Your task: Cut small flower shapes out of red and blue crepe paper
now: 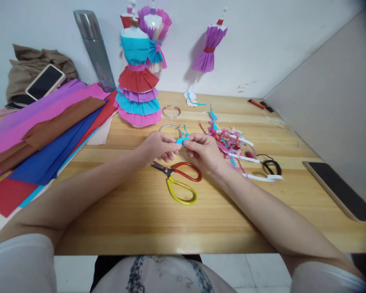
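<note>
Between my two hands is a small piece of blue crepe paper (181, 141), raised over the middle of the table. My left hand (158, 146) pinches its left end between thumb and fingers. Its right end is pinched by my right hand (203, 149). Just below the hands lie scissors (169, 174) with one red and one yellow handle, blades pointing left. Behind the hands are two rolls of clear tape, the nearer tape roll (170, 129) partly covered by my left hand and the farther tape roll (171, 111) in full view.
A doll form in a tiered paper dress (138, 81) stands at the back, near a purple-dressed form (210, 49). Coloured crepe sheets (57, 130), a phone (45, 82) and a flask (95, 51) are left. Paper scraps (232, 142) and a dark-screened device (341, 189) lie right.
</note>
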`<state>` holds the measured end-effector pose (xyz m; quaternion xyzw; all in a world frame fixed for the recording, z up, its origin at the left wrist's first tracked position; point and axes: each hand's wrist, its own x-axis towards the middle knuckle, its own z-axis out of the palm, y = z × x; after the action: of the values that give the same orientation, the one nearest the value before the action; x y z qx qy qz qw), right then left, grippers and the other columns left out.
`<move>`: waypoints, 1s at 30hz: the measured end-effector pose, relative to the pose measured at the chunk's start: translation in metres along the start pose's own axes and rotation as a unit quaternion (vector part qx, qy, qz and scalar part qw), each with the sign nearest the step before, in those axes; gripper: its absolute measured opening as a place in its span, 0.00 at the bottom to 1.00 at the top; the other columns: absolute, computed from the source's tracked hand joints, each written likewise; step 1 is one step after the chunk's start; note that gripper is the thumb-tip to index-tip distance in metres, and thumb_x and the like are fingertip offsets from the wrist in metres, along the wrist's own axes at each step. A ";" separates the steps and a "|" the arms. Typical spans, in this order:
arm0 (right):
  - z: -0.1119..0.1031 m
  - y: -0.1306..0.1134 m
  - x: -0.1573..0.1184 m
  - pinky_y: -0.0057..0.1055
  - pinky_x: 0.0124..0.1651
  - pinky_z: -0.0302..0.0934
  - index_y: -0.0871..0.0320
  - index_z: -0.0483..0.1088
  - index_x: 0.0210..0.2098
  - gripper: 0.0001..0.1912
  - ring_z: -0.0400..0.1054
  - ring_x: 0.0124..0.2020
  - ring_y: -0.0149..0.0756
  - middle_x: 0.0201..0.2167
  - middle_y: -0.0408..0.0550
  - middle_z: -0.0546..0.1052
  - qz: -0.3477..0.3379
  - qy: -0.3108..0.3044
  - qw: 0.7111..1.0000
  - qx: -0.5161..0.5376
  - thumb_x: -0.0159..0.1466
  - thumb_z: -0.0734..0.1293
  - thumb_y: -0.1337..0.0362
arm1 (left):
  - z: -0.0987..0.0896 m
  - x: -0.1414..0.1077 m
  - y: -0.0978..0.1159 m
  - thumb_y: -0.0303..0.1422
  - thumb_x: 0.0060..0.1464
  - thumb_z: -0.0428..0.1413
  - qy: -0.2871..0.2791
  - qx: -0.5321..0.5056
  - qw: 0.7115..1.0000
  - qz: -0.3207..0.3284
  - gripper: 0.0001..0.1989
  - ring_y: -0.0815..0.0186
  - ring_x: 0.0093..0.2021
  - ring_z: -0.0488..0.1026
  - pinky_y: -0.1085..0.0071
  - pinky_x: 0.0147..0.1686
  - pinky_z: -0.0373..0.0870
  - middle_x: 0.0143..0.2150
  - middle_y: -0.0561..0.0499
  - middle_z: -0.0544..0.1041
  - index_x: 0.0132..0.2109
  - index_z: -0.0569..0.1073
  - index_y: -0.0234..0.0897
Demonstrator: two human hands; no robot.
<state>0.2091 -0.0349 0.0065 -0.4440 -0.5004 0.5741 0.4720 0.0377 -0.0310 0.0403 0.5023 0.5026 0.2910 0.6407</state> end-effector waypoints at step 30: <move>-0.004 -0.002 0.003 0.29 0.26 0.51 0.56 0.71 0.25 0.11 0.55 0.19 0.27 0.17 0.37 0.66 -0.128 0.039 0.983 -0.126 0.56 0.73 0.58 | -0.003 0.000 0.002 0.25 0.54 0.64 0.025 0.074 0.997 0.018 0.07 0.72 0.16 0.65 0.76 0.19 0.61 0.15 0.55 0.70 0.28 0.78 0.33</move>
<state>0.2131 -0.0315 0.0080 -0.4543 -0.6025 0.4240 0.5008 0.0352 -0.0292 0.0419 0.5495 0.5297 0.2769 0.5837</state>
